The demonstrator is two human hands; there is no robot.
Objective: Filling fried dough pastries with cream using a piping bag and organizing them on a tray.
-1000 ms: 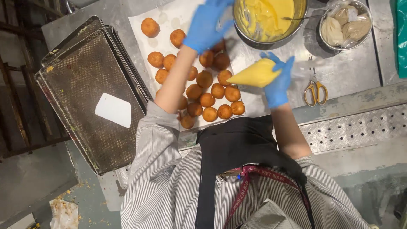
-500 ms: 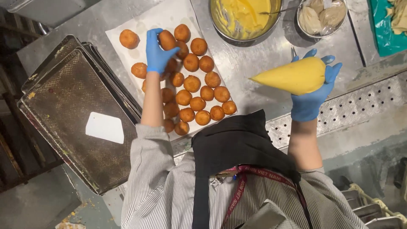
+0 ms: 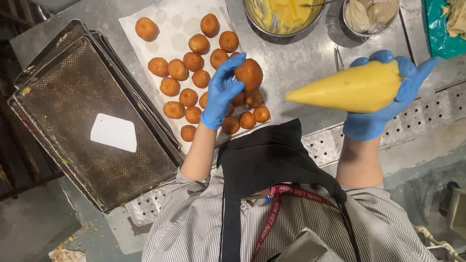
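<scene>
Bun: round brown bun (image 3: 249,73) gripped in left hand (image 3: 221,92), lifted above near edge of white paper sheet (image 3: 180,19)
Stacked trays: dark trays (image 3: 73,111) at counter's left edge, white scraper (image 3: 114,132) on top
Other buns: brown buns (image 3: 194,61) spread over the sheet
Piping bag: yellow cone (image 3: 352,89) clenched in right hand (image 3: 376,114), long axis level, tip toward bun, apart from it
Nearer hand: left
Containers: metal bowl (image 3: 284,17) with yellow cream; smaller bowl (image 3: 371,14) with pale contents, far edge

A round golden-brown bun (image 3: 249,74) is lifted above the others; the yellow-filled piping bag (image 3: 347,89) points left.
</scene>
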